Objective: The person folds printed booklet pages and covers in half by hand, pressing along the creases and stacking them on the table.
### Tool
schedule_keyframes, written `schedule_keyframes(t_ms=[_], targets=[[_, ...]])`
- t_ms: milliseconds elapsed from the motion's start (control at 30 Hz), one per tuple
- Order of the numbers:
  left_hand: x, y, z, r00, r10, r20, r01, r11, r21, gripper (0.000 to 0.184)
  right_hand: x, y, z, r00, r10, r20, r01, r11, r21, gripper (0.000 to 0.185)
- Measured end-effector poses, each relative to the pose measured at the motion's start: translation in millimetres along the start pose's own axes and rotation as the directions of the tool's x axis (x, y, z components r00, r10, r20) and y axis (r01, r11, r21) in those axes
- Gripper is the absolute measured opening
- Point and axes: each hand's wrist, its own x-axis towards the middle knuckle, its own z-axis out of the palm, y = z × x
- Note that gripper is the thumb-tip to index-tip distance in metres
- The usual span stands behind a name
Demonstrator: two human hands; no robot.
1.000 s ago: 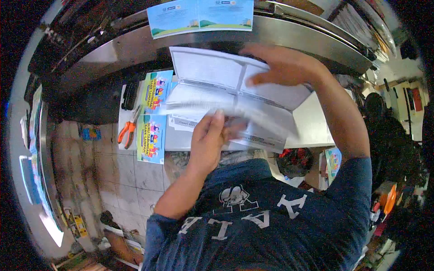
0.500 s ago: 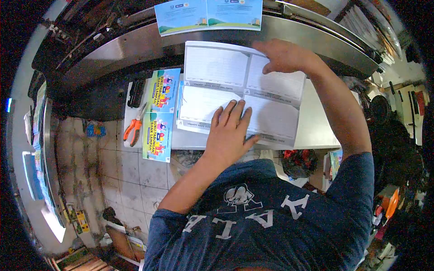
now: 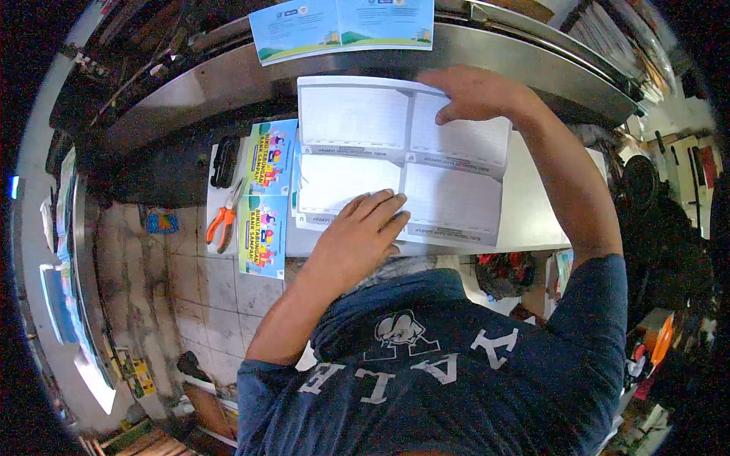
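A stack of white printed sheets (image 3: 456, 190), each with ruled boxes and grey bands, lies on the worktable in front of me. My left hand (image 3: 365, 232) rests over its near edge, fingers stretched and close together on the paper, thumb toward the table edge. At the far right part of the stack, my right hand (image 3: 479, 95) lies across the top edge with thumb and fingers apart. Colourful covers (image 3: 264, 197) reading "Buku Tabungan Bank Sampah" sit just left of the stack. Orange-handled pliers (image 3: 222, 224) lie beside them.
A metal bar (image 3: 487, 57) of a machine runs behind the table, with a blue printed sheet (image 3: 342, 34) leaning on it. A black object (image 3: 226, 161) lies at the table's left end. Below the right side is a dark bag with red contents (image 3: 506, 273).
My left hand has slid left and toward me, its fingers drawing closer together. My right hand stays at the far edge. The whole view has shifted slightly.
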Motion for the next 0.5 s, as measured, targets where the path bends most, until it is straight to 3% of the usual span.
schedule_keyframes(t_ms=[133,267,333,500], targets=[[3,-8,-1,0.997,0.023,0.072,-0.027,0.998,0.059,0.052,-6,-4,-1,0.998,-0.029,-0.062,0.03,0.999,0.013,0.062],[8,5,-24,0.999,0.036,0.022,-0.038,0.993,0.114,0.053,-9,-14,-7,0.999,0.019,-0.028,-0.019,1.0,-0.011,0.06],[4,1,-18,0.993,-0.008,0.117,-0.015,0.982,0.188,0.052,-12,-20,-12,1.0,-0.026,0.007,0.025,0.999,0.035,0.057],[-2,-11,-14,0.995,0.061,0.076,-0.063,0.998,0.03,0.044,-16,-23,-11,0.999,-0.052,0.004,0.052,0.998,0.035,0.055]])
